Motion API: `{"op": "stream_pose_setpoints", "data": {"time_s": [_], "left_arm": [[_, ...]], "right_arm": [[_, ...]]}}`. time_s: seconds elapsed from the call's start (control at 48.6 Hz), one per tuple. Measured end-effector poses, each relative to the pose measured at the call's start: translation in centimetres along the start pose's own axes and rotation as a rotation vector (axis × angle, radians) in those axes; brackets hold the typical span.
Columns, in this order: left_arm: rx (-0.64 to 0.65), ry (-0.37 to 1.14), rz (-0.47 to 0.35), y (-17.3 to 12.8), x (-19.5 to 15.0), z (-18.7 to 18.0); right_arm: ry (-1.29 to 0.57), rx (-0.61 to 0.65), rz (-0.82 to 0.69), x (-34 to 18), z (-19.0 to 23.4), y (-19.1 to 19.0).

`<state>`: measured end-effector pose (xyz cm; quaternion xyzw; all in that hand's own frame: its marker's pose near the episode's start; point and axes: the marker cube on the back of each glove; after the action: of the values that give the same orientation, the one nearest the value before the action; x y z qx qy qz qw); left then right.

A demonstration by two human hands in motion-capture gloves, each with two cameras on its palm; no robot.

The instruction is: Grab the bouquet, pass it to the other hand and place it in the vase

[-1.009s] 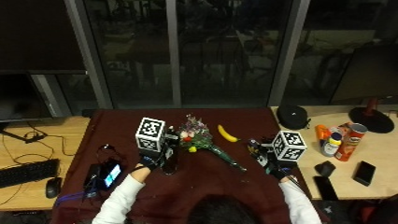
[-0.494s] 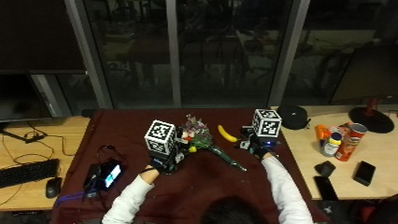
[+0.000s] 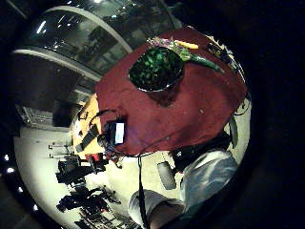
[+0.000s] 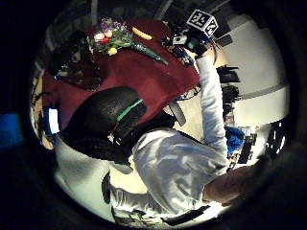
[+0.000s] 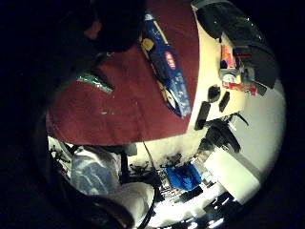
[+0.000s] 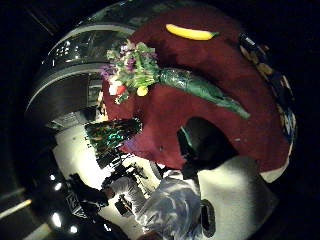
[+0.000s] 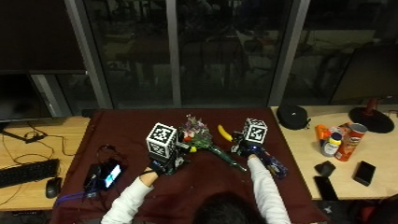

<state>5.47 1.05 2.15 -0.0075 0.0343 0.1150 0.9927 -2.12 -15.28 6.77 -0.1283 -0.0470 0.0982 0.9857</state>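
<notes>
Moved: the right hand [image 7: 249, 150] has come in from the tabletop's right edge to hover just beside the bouquet's wrapped stem.
Left hand [image 7: 163, 164]: near the vase [image 3: 156, 68], by the tabletop's middle; whether its fingers hold the vase I cannot tell.
Bouquet [image 7: 208, 140]: lies flat mid-tabletop, blooms toward the far edge, stem toward the right hand.
Right hand grasp: cannot tell; nothing visibly held.
Doing it well: take the wrapped stem low, leaving upper stem free for the handover.

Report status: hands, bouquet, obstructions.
Left hand and right hand over the cloth, grip unseen. Bouquet lies between them, not held. Vase beside its blooms. Banana near the stems.
</notes>
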Motion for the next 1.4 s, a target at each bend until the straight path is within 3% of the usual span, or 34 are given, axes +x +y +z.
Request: {"op": "stream_pose_setpoints", "data": {"time_s": [0.103, 0.226, 0.535, 0.72, 0.844, 1.029, 1.112, 1.256, 1.4], "left_arm": [[-0.010, -0.005, -0.007, 0.1, -0.2, 0.4], [-0.028, 0.007, -0.007, 0.1, -0.5, 1.0], [-0.024, 0.034, -0.008, -0.3, -0.7, 1.3], [-0.003, 0.048, -0.013, -0.6, -0.7, 1.2], [-0.014, 0.053, -0.018, -0.9, -0.8, 1.2], [-0.024, 0.048, -0.035, -0.7, -1.2, 1.0], [-0.048, 0.044, -0.041, -0.6, -1.7, 1.2], [-0.055, 0.068, -0.063, -0.4, -2.8, 1.0], [-0.009, 0.102, -0.058, -0.4, -3.1, 0.8]], "right_arm": [[-0.012, 0.035, 0.012, 0.1, 2.7, -1.3], [-0.031, 0.012, 0.012, -1.3, 4.0, 1.3], [-0.036, -0.038, 0.075, -1.4, 8.6, -0.1], [0.083, -0.029, 0.095, -2.2, 10.7, 0.5], [0.134, 0.019, 0.076, -2.8, 11.0, 0.6], [0.219, 0.074, 0.223, -2.8, 10.8, 0.9], [0.245, 0.116, 0.203, -3.3, 10.3, 1.2], [0.136, 0.189, 0.108, -3.4, 9.8, 0.8], [-0.006, 0.397, 0.090, -2.5, 8.9, 0.3]]}}
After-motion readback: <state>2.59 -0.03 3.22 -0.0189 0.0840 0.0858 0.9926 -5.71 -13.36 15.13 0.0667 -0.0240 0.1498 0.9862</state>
